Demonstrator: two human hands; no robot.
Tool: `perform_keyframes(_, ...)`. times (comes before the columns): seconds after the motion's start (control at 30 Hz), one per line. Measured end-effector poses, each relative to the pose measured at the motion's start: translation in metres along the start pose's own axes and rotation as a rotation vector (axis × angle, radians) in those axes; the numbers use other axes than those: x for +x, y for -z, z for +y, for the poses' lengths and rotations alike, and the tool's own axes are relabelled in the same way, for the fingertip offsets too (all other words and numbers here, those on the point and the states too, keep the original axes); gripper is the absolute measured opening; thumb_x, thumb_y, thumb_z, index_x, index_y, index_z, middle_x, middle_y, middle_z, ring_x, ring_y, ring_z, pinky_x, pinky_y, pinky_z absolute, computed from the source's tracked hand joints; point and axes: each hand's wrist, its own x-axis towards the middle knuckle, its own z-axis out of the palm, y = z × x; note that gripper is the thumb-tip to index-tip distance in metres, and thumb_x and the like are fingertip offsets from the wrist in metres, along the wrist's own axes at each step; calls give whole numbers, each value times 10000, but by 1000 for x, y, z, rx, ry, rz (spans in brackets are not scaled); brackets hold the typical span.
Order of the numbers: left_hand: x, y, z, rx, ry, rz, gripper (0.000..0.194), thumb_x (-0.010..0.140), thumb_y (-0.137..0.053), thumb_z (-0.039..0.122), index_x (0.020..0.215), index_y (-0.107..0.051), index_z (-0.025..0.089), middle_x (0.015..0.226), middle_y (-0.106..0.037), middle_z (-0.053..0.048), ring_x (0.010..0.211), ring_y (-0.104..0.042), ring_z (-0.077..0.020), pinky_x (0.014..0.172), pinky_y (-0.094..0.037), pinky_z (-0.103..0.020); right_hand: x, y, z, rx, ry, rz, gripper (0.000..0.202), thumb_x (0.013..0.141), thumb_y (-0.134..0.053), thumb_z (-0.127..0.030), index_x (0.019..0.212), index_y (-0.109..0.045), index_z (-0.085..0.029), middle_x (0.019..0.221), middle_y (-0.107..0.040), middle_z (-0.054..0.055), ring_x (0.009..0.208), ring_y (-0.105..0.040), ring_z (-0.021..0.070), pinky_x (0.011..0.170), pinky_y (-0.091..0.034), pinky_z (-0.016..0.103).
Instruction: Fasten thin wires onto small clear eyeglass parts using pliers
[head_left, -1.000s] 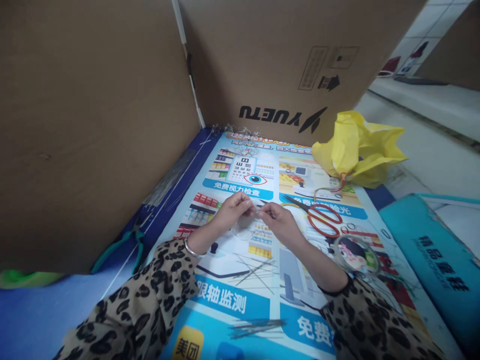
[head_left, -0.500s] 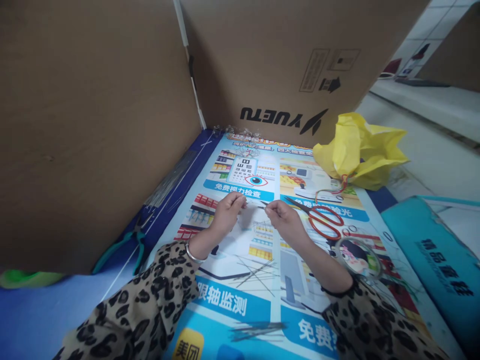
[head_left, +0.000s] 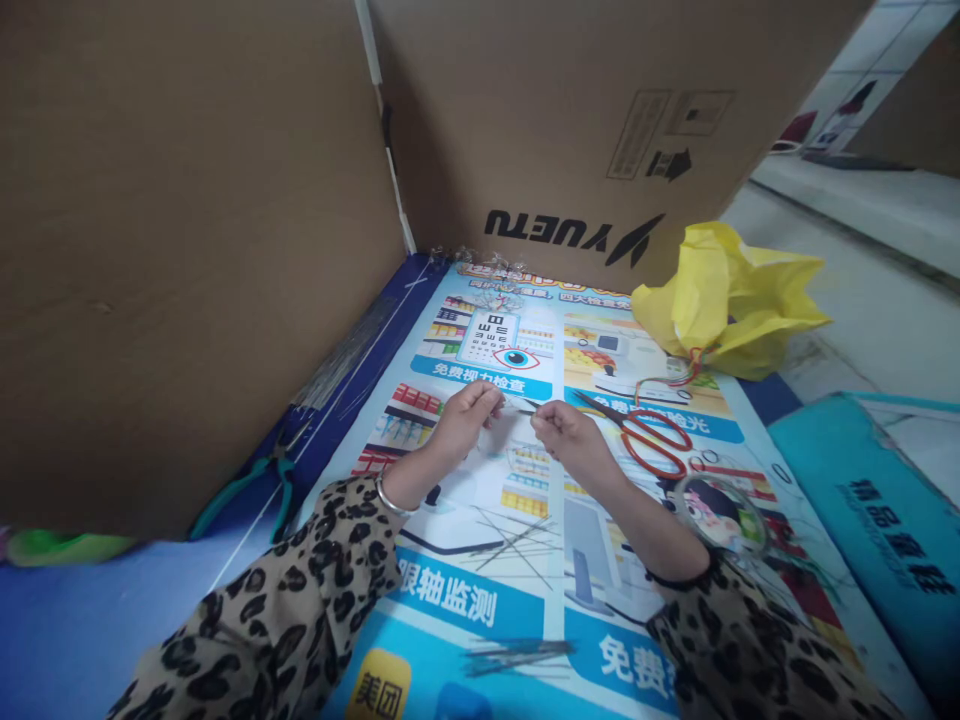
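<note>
Above the printed poster (head_left: 480, 480), my left hand (head_left: 466, 425) is closed in a pinch, with a silver bangle at the wrist. To its right my right hand (head_left: 568, 432) pinches too, thumb against forefinger. A faint thin wire (head_left: 517, 407) spans the small gap between the fingertips. A short dark tip pokes out from the right fingers; its kind cannot be made out. Below the hands lie loose crossed wires (head_left: 517, 545) and a small bundle of wires (head_left: 517, 655). Red-handled scissors (head_left: 656, 442) rest open just right of my right hand.
Tall cardboard panels (head_left: 187, 250) stand left and behind. Teal-handled pliers (head_left: 281, 490) and a wire pile (head_left: 337, 365) lie at left. On the right are a yellow bag (head_left: 720, 300), a clear tape roll (head_left: 757, 520) and a teal box (head_left: 847, 490). Wire pieces (head_left: 499, 295) sit at the back.
The view has shifted slightly. Both hands stay pinched close together in nearly the same place, and the things around them have not moved.
</note>
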Motion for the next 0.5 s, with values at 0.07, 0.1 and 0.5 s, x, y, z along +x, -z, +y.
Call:
perform_keyframes(0.07, 0, -1, -1, 6, 22, 4, 233, 808, -465, 386, 754, -535, 170, 700, -536, 9, 595, -476, -83, 536, -375, -194, -1, -1, -2, -52, -5, 3, 194, 766, -530, -398, 744, -509, -206, 581, -491, -49, 470, -382, 76, 470, -328, 219)
perform_keyframes(0.1, 1, -2, -1, 11, 30, -6, 233, 805, -470, 385, 754, -537, 167, 693, -530, 12, 572, -461, -77, 527, -369, -193, -2, -1, -2, -83, 5, 9, 195, 770, -522, -399, 740, -514, -206, 583, -496, -45, 484, -390, 80, 480, -332, 220)
perform_keyframes(0.5, 0, -4, -1, 11, 107, -144, 230, 777, -508, 387, 760, -542, 160, 636, -490, 34, 517, -432, -70, 506, -367, -195, 1, 0, -4, -142, 27, 10, 248, 800, -463, -439, 724, -523, -210, 498, -370, -64, 461, -322, 84, 453, -286, 219)
